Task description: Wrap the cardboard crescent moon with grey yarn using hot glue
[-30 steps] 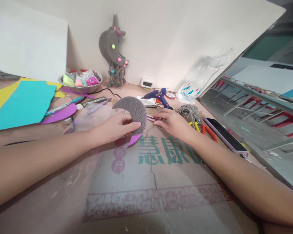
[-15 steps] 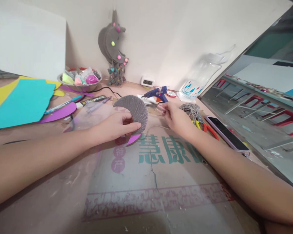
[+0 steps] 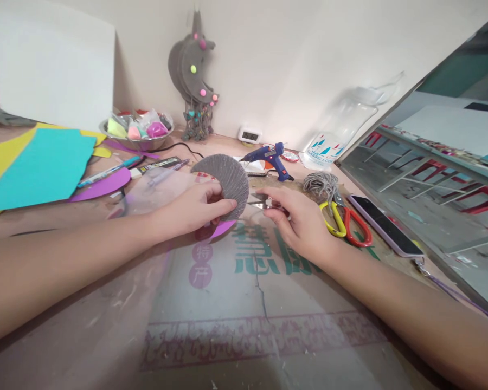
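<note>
My left hand (image 3: 209, 205) pinches a crescent (image 3: 231, 181) wrapped in grey cord, thumb in front and fingers behind. A bare purple tip (image 3: 223, 229) shows at its lower end. To the right of the crescent, my right hand (image 3: 295, 214) holds small thread snips (image 3: 264, 203) between thumb and fingers, their metal blades pointing left towards the crescent's edge. A blue glue gun (image 3: 270, 158) lies just behind. Beside my right hand are a bundle of grey cord (image 3: 321, 185) and scissors (image 3: 358, 227) with yellow and red handles.
A phone (image 3: 384, 225) lies at the right edge. Along the back stand a clear jug (image 3: 333, 135), a small clock (image 3: 250, 134) and a bowl (image 3: 136, 142) of coloured clay packets. A decorated grey moon (image 3: 187, 73) leans on the wall. Turquoise sheets (image 3: 40, 168) lie left.
My right hand has moved slightly right and down, and its fingers have opened wider around the snips, whose blades now show. My left hand still holds the crescent. The view has shifted slightly.
</note>
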A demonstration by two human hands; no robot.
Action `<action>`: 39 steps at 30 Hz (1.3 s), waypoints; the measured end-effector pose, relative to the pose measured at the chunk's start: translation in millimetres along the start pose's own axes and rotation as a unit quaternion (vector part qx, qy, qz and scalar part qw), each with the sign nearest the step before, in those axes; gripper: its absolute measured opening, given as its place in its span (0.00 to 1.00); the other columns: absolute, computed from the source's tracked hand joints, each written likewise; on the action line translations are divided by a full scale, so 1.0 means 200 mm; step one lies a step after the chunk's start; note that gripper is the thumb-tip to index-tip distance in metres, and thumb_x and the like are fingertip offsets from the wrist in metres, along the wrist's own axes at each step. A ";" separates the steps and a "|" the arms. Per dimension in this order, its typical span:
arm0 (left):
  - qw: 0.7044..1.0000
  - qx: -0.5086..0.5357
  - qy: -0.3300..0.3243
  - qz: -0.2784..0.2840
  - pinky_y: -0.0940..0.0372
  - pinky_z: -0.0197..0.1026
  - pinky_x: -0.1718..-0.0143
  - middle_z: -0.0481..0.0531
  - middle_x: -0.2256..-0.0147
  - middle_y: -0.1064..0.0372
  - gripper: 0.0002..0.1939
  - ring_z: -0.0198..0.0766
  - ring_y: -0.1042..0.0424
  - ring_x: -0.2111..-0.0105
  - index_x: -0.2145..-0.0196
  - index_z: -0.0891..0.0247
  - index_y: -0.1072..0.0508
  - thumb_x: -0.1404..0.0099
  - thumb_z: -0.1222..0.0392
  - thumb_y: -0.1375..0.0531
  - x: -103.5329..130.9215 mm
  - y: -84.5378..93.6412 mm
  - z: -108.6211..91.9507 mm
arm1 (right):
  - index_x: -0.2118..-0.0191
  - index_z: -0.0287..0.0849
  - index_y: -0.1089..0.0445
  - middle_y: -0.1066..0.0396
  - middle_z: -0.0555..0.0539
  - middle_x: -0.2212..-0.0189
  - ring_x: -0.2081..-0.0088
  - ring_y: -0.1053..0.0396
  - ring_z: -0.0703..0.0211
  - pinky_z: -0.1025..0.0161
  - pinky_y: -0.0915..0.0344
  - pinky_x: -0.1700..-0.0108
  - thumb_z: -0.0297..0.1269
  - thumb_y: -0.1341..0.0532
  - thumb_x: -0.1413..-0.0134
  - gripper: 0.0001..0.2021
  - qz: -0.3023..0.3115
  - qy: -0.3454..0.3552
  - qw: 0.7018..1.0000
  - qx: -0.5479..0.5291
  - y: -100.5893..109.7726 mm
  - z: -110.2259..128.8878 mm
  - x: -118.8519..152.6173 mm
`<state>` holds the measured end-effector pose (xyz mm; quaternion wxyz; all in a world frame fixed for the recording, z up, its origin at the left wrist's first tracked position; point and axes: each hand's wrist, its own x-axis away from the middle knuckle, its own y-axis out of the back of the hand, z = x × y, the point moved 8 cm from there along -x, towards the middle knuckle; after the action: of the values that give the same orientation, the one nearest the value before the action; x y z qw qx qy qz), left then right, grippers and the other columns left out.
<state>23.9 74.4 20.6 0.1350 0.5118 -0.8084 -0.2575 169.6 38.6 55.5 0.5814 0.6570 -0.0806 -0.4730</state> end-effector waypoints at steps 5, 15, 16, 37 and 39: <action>1.000 -0.023 0.006 -0.005 0.45 0.35 0.79 0.44 0.80 0.43 0.17 0.30 0.39 0.80 0.79 0.62 0.40 0.40 0.49 0.47 0.00 0.01 0.00 | 0.52 0.38 0.34 0.32 0.43 0.68 0.65 0.37 0.55 0.58 0.40 0.62 0.38 0.49 0.39 0.14 -0.007 0.077 0.992 0.097 -0.01 0.03 0.00; 0.999 -0.040 -0.005 -0.010 0.45 0.36 0.77 0.45 0.78 0.42 0.18 0.31 0.39 0.78 0.79 0.62 0.39 0.40 0.47 0.47 -0.01 0.01 0.01 | 0.54 0.39 0.32 0.33 0.44 0.71 0.67 0.38 0.56 0.59 0.43 0.64 0.38 0.50 0.38 0.14 0.002 0.098 0.983 0.155 -0.02 0.07 0.00; 0.999 -0.041 -0.006 -0.012 0.45 0.36 0.77 0.45 0.78 0.42 0.18 0.31 0.39 0.78 0.79 0.62 0.40 0.41 0.47 0.47 -0.01 0.01 0.00 | 0.55 0.39 0.32 0.33 0.44 0.71 0.67 0.38 0.56 0.59 0.43 0.65 0.38 0.50 0.38 0.14 0.004 0.099 0.983 0.157 -0.03 0.07 0.00; 0.999 -0.031 -0.005 -0.003 0.43 0.35 0.78 0.45 0.80 0.40 0.16 0.31 0.37 0.80 0.79 0.62 0.40 0.41 0.49 0.47 -0.01 0.01 0.00 | 0.55 0.39 0.32 0.32 0.44 0.70 0.67 0.37 0.56 0.60 0.42 0.64 0.37 0.51 0.38 0.14 0.041 0.083 0.989 0.113 -0.06 0.04 -0.01; 1.000 -0.030 -0.006 -0.005 0.43 0.35 0.78 0.44 0.80 0.40 0.16 0.31 0.37 0.80 0.79 0.62 0.39 0.41 0.49 0.47 -0.01 0.01 0.00 | 0.54 0.39 0.32 0.32 0.44 0.70 0.67 0.37 0.56 0.60 0.42 0.64 0.37 0.50 0.38 0.14 0.037 0.083 0.990 0.110 -0.06 0.04 0.00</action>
<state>22.6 76.8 21.3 0.1446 0.5099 -0.7984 -0.2856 159.2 37.5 47.4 0.5275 0.7503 -0.1078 -0.3837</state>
